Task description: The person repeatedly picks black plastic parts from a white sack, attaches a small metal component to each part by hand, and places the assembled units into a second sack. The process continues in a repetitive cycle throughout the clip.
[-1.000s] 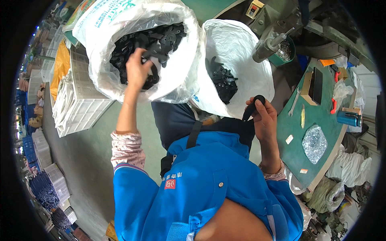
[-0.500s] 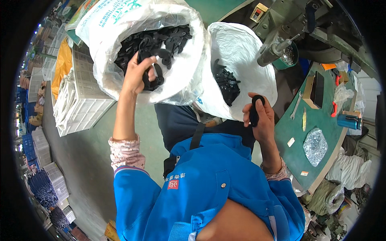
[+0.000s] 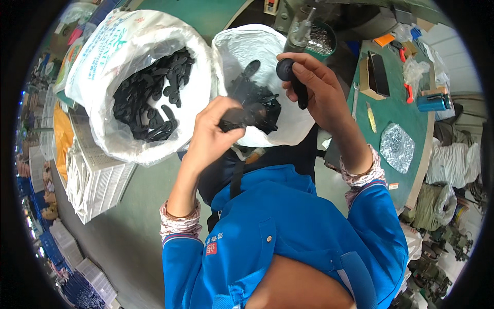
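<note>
My right hand (image 3: 325, 93) is closed round a black part with a round, disc-like end (image 3: 284, 69) and a narrower body, held at the right rim of a white sack (image 3: 303, 126). My left hand (image 3: 212, 131) is over the left rim of the same sack, its fingers and thumb closed on black parts (image 3: 234, 119) smeared by motion. Below, dark parts (image 3: 267, 110) lie in the sack, and one round-ended black piece (image 3: 252, 67) shows higher up inside it. A larger white sack (image 3: 200, 77) at the left holds many similar black parts (image 3: 136, 103).
White plastic crates (image 3: 103, 177) stand on the floor at the left. A machine with a metal shaft (image 3: 301, 28) and a bin of metal shavings (image 3: 321, 38) are behind. On the green bench (image 3: 368, 141) lie a wrench (image 3: 355, 100), a cutter (image 3: 371, 118) and a plastic-wrapped bundle (image 3: 397, 148).
My left hand has left the larger sack and come right to the smaller one with black parts. My right hand has risen over that sack's rim, still holding its part. The view has shifted.
</note>
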A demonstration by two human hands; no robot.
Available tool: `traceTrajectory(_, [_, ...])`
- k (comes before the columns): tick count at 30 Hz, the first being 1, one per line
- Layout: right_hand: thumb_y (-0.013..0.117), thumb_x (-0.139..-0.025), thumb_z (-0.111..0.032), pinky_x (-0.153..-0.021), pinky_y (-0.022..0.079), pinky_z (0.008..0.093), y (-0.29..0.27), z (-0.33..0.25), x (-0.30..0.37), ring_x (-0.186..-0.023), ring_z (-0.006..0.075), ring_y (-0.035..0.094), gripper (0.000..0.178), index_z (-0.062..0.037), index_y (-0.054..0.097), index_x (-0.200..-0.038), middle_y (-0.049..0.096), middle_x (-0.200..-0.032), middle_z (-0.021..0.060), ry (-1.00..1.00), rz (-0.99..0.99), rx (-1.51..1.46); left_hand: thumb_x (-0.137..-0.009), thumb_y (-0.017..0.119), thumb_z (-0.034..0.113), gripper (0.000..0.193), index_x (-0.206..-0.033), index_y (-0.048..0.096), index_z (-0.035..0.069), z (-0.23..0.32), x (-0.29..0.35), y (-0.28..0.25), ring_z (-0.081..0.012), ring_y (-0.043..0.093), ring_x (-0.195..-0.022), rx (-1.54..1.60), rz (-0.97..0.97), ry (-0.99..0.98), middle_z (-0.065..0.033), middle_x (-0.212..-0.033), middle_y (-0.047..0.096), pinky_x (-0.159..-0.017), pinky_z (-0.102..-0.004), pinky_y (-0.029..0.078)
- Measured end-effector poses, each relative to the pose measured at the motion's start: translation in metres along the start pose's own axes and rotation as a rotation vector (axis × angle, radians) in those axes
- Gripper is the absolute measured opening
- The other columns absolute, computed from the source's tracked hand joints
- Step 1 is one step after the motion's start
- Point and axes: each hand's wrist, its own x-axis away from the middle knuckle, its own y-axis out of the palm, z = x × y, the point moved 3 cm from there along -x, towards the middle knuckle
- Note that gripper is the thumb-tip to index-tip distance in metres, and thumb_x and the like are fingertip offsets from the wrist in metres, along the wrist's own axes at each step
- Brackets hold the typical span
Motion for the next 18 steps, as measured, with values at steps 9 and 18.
traceTrajectory(9, [0.056,-0.094,-0.015,-0.055,0.045,0.0200,-0.036,-0.001,0.011,-0.070,0.0082,0.058,0.026,-0.0023,0.062,-0.117,0.064,-0.083,0.0067,0.035,0.079,0.374,-0.063,0.071,-0.001,0.041,-0.102,0.059,0.006,0.023,-0.012,0.037,-0.0346,0.060,-0.081,-0.220,-0.175,0.129,-0.0140,-0.099,0.052,-0.067,-0.0379,0.049])
traceTrajectory(18, [0.050,-0.095,-0.009,-0.042,0.044,0.0254,-0.035,-0.093,-0.052,-0.045,0.0126,0.054,0.017,0.0051,0.057,-0.102,0.066,-0.078,0.0102,-0.209,0.165,0.306,-0.087,0.062,0.006,0.017,-0.097,0.049,0.000,0.009,-0.031,0.043,-0.0119,0.047,-0.044,0.929,0.032,-0.380,-0.0056,-0.062,0.052,-0.040,-0.0263,0.039])
